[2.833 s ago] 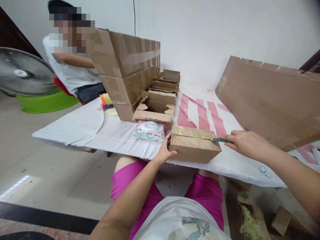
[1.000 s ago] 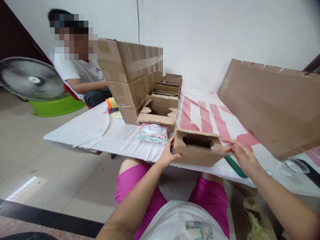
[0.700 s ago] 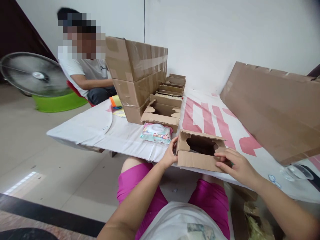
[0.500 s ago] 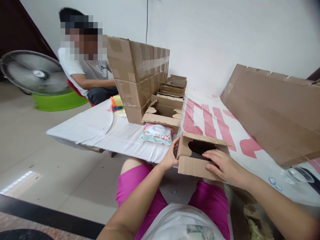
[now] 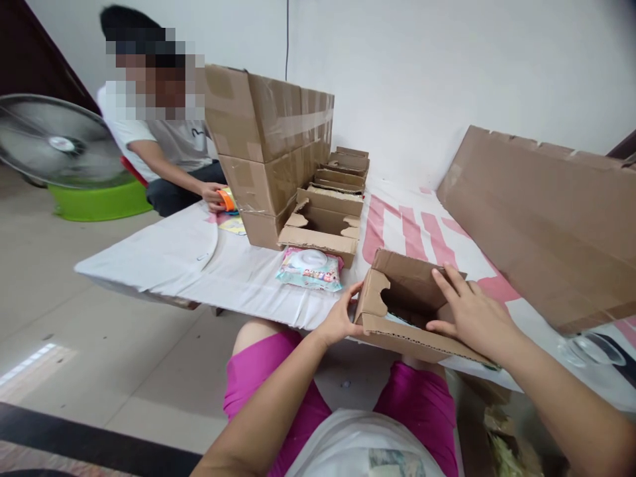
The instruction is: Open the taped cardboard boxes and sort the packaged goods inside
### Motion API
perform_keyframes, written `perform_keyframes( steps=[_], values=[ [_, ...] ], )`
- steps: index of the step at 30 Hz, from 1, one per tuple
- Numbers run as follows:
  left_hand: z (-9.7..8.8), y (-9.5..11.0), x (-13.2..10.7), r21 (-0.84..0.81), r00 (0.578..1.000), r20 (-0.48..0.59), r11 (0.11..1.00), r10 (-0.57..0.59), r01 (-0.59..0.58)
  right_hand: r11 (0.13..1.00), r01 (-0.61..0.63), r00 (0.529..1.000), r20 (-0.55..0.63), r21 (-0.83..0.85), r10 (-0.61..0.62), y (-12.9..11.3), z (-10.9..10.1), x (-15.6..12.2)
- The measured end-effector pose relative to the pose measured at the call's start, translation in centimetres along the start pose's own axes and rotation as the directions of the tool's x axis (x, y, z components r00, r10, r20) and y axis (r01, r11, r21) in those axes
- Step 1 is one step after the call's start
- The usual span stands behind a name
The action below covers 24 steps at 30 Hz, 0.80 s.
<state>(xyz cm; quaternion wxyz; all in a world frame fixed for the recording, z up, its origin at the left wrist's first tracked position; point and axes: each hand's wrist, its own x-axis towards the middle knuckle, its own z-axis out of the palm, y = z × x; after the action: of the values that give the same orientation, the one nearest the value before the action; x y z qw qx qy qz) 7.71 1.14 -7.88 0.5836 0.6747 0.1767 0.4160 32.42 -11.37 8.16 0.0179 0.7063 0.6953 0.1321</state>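
two hands, left clasping one end and right spread wide, touch an opened carton.

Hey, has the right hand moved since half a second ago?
Yes: the right hand has moved to the right, farther from the wipes packet on the table.

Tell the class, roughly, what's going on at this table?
A person's left hand holds the left end of an opened cardboard box; the right hand is spread over its right end. A soft pack with a white lid lies to the left, near stacked, taped boxes. Beyond, a co-worker's hand touches something orange.
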Motion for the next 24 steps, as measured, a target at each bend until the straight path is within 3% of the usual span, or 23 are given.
perform_keyframes(
  steps=[5, 10, 12, 14, 16, 18, 19, 21, 23, 24],
  values=[
    [-0.1, -0.6, -0.1, 0.008, 1.000, -0.001, 1.000, 0.005, -0.005, 0.971, 0.036, 0.993, 0.104, 0.237, -0.062, 2.6, 3.0, -0.2],
    [-0.2, -1.2, -0.4, -0.063, 0.999, 0.013, 0.997, 0.037, -0.036, 0.950, 0.006, 0.994, 0.102, 0.312, -0.040, 2.5, 3.1, 0.0],
    [-0.1, -0.7, -0.6, -0.131, 0.996, -0.064, 0.989, 0.059, -0.067, 0.950, 0.018, 0.996, 0.079, 0.311, -0.044, 2.3, 3.0, 0.0],
    [-0.1, 1.0, -0.6, -0.108, 0.970, -0.236, 0.991, 0.051, -0.078, 0.951, 0.016, 0.996, 0.073, 0.309, -0.041, 2.3, 3.1, 0.0],
    [-0.1, 3.8, 0.0, 0.036, 0.911, -0.402, 0.996, 0.086, -0.078, 0.951, 0.009, 0.996, 0.080, 0.310, -0.036, 2.4, 3.2, 0.0],
    [0.0, 7.4, 1.2, 0.226, 0.887, -0.413, 0.967, 0.205, -0.119, 0.949, 0.012, 0.996, 0.081, 0.314, -0.039, 2.5, 3.4, 0.1],
    [0.2, 9.2, 1.9, 0.303, 0.913, -0.322, 0.941, 0.249, -0.150, 0.948, 0.015, 0.996, 0.075, 0.317, -0.041, 2.5, 3.5, 0.2],
    [0.9, 12.1, 3.6, 0.404, 0.959, 0.028, 0.875, 0.281, -0.268, 0.943, 0.022, 0.998, 0.056, 0.331, -0.043, 2.4, 3.4, 0.3],
    [2.0, 13.7, 5.0, 0.425, 0.889, 0.392, 0.811, 0.235, -0.402, 0.936, 0.029, 0.998, 0.035, 0.350, -0.044, 2.3, 3.3, 0.3],
    [2.5, 14.1, 5.5, 0.423, 0.842, 0.496, 0.788, 0.210, -0.446, 0.933, 0.031, 0.999, 0.028, 0.359, -0.044, 2.2, 3.2, 0.3]
  ],
)
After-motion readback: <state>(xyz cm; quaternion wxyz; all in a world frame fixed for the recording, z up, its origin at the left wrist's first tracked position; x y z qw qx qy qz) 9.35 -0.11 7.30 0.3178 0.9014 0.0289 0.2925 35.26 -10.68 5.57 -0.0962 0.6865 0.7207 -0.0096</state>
